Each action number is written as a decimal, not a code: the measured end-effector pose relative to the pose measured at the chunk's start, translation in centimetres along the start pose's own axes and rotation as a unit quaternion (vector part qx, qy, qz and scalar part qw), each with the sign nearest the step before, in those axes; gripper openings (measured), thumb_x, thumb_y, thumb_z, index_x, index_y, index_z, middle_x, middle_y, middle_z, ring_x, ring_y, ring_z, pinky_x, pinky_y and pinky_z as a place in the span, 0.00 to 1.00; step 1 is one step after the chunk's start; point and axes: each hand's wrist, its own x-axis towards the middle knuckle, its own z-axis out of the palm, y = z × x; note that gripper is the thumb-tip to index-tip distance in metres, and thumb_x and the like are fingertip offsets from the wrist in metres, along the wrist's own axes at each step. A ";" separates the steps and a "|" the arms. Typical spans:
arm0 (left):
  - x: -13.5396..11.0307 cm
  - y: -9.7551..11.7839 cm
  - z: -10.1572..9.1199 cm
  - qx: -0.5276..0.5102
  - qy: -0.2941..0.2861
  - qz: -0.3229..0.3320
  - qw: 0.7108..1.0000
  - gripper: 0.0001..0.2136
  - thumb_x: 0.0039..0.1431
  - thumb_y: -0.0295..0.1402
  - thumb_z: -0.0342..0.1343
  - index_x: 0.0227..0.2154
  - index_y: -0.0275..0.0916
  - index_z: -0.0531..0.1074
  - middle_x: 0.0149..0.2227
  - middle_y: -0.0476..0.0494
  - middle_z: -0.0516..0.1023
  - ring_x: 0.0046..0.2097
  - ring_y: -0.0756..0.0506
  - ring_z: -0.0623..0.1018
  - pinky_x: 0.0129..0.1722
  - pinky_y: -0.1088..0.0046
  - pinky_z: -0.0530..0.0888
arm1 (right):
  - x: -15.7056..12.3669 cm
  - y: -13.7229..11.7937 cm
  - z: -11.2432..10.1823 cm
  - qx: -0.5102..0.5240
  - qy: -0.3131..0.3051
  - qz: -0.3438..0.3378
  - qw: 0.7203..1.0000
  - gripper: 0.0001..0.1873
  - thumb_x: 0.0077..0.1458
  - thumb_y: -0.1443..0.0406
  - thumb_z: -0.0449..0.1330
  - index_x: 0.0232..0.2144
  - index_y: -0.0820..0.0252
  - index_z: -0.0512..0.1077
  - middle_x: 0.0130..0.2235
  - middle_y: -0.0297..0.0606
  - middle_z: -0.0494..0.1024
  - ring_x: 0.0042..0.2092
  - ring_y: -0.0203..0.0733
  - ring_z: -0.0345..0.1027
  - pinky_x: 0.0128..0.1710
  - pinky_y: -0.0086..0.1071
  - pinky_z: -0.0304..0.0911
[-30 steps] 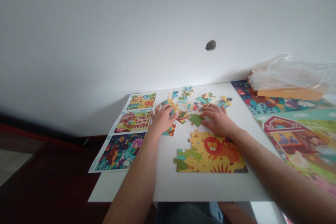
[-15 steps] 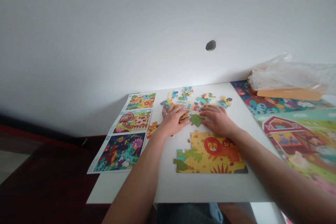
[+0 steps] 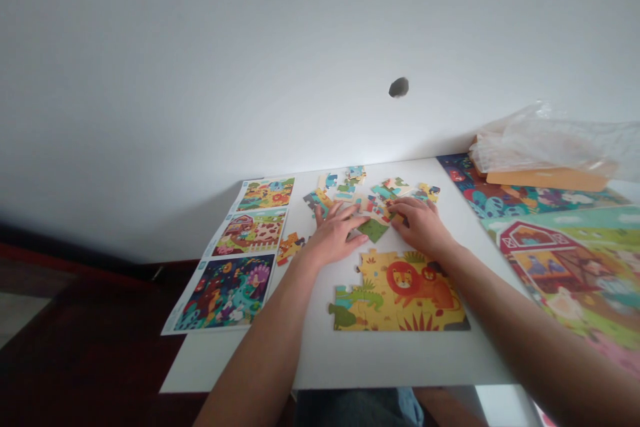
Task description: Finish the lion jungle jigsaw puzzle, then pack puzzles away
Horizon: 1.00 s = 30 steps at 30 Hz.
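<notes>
My left hand (image 3: 334, 235) lies over the loose puzzle pieces with its fingers spread, the fingertips at the edge of a green puzzle piece (image 3: 374, 230). My right hand (image 3: 421, 225) is on the other side of that piece, thumb and index finger bent together around a small puzzle piece that is mostly hidden. Just below the hands lies a joined puzzle section (image 3: 400, 293) with a lion, a cub and a crocodile on yellow. More loose pieces (image 3: 393, 188) are scattered beyond the fingers, and orange pieces (image 3: 290, 248) sit left of my left hand.
A picture sheet (image 3: 227, 253) with three printed scenes lies along the table's left side. On the right are a farm puzzle (image 3: 575, 273) and a dark blue picture (image 3: 480, 197), with an orange board (image 3: 550, 179) and clear plastic bag (image 3: 540, 140) on top. A white wall (image 3: 300, 67) stands behind.
My left hand's fingers have spread and reached right toward the green piece, which now shows turned and more exposed. My right hand's fingers have curled from flat into a pinch.
</notes>
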 end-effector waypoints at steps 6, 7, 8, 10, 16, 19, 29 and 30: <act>0.2 -0.1 0.2 -0.017 0.003 -0.018 1.000 0.22 0.56 0.47 0.60 0.54 0.54 0.72 0.64 0.47 0.65 0.67 0.32 0.55 0.65 0.36 0.40 | 0.2 0.2 -0.6 -0.013 0.007 0.041 0.999 0.17 0.55 0.66 0.55 0.46 0.53 0.76 0.49 0.43 0.77 0.54 0.54 0.66 0.59 0.58 0.48; 0.2 -0.2 0.3 -0.021 0.004 -0.018 1.000 0.22 0.55 0.48 0.61 0.53 0.53 0.72 0.64 0.46 0.65 0.67 0.32 0.55 0.65 0.37 0.40 | 0.2 0.2 -0.7 -0.017 0.007 0.048 0.999 0.18 0.55 0.66 0.55 0.46 0.52 0.76 0.49 0.43 0.78 0.53 0.54 0.66 0.60 0.59 0.47; 0.2 -0.2 0.3 -0.024 0.006 -0.018 1.000 0.22 0.55 0.48 0.61 0.52 0.52 0.72 0.64 0.46 0.65 0.67 0.32 0.55 0.65 0.37 0.40 | 0.2 0.2 -0.7 -0.022 0.007 0.055 0.998 0.18 0.54 0.66 0.55 0.46 0.52 0.76 0.48 0.43 0.78 0.53 0.55 0.66 0.60 0.60 0.46; 0.1 -0.3 0.3 -0.031 0.010 -0.019 0.999 0.21 0.55 0.47 0.61 0.51 0.50 0.73 0.63 0.45 0.65 0.67 0.33 0.56 0.65 0.37 0.40 | 0.2 0.3 -0.6 -0.034 0.012 0.073 0.997 0.18 0.53 0.67 0.55 0.45 0.53 0.77 0.49 0.43 0.77 0.53 0.55 0.66 0.59 0.60 0.47; 0.0 -0.6 0.3 -0.040 0.030 -0.025 0.998 0.16 0.55 0.44 0.61 0.46 0.47 0.72 0.62 0.44 0.67 0.67 0.34 0.57 0.65 0.36 0.41 | 0.3 1.0 -0.2 -0.080 0.034 0.136 0.987 0.20 0.52 0.71 0.52 0.44 0.54 0.78 0.53 0.41 0.75 0.55 0.54 0.64 0.59 0.65 0.45; 0.0 -0.8 0.4 -0.041 0.038 -0.031 0.998 0.15 0.55 0.43 0.60 0.44 0.46 0.71 0.62 0.44 0.67 0.66 0.34 0.58 0.64 0.34 0.42 | 0.3 1.3 -0.1 -0.078 0.024 0.122 0.989 0.23 0.53 0.72 0.51 0.46 0.50 0.77 0.56 0.40 0.73 0.58 0.55 0.62 0.59 0.66 0.46; -0.1 -0.9 -0.1 -0.046 0.032 -0.033 0.998 0.25 0.56 0.34 0.55 0.58 0.46 0.65 0.62 0.40 0.65 0.65 0.35 0.61 0.65 0.37 0.39 | 0.2 1.0 -0.4 -0.050 0.027 0.034 0.998 0.18 0.58 0.64 0.55 0.49 0.47 0.76 0.61 0.36 0.69 0.65 0.59 0.52 0.61 0.67 0.45; -0.1 -0.8 -0.1 -0.044 0.030 -0.032 0.998 0.27 0.56 0.33 0.55 0.60 0.46 0.63 0.62 0.40 0.65 0.64 0.35 0.62 0.65 0.37 0.38 | 0.2 0.8 -0.4 -0.042 0.009 -0.005 0.999 0.18 0.59 0.62 0.56 0.50 0.45 0.76 0.62 0.35 0.67 0.66 0.60 0.50 0.61 0.68 0.44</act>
